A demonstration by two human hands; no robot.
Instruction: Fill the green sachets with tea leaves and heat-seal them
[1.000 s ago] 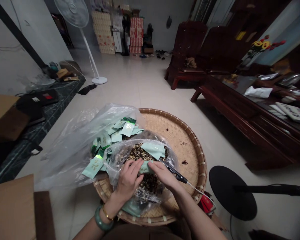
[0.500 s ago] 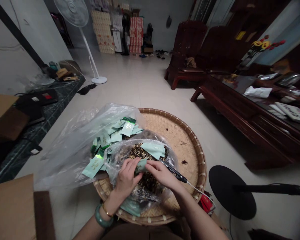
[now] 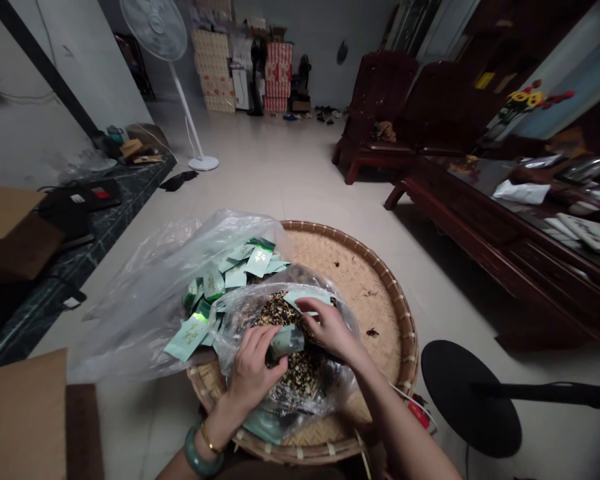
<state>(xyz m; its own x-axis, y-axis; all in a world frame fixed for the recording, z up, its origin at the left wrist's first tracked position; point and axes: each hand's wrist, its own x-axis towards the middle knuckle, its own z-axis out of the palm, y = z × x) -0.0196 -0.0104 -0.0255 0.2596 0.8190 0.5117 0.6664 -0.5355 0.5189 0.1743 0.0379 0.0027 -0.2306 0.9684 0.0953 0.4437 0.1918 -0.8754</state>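
Observation:
My left hand (image 3: 255,363) is closed around a small pale-green sachet (image 3: 287,341), held over a clear plastic bag (image 3: 225,327) of loose dark and yellowish dried mix (image 3: 300,380). To its right, my right hand (image 3: 327,328) is off the sachet, thumb and fingers apart. Beneath that hand, the black pen-like tool with a white cord is almost wholly covered; whether they touch is unclear. Another flat sachet (image 3: 300,297) lies on the mix behind my fingers. Filled green sachets (image 3: 215,283) are heaped at the left, partly inside a larger clear bag (image 3: 150,300).
Everything rests on a round woven bamboo tray (image 3: 375,267) with a raised rim. A black round stand base (image 3: 467,393) is on the floor at right, a cardboard box (image 3: 23,413) at left. A dark wooden table (image 3: 480,227) and a white fan (image 3: 203,163) stand farther off.
My right hand has let go of the sachet's edge and moved up and right over the black tool. My left hand keeps the sachet, now with its right end free.

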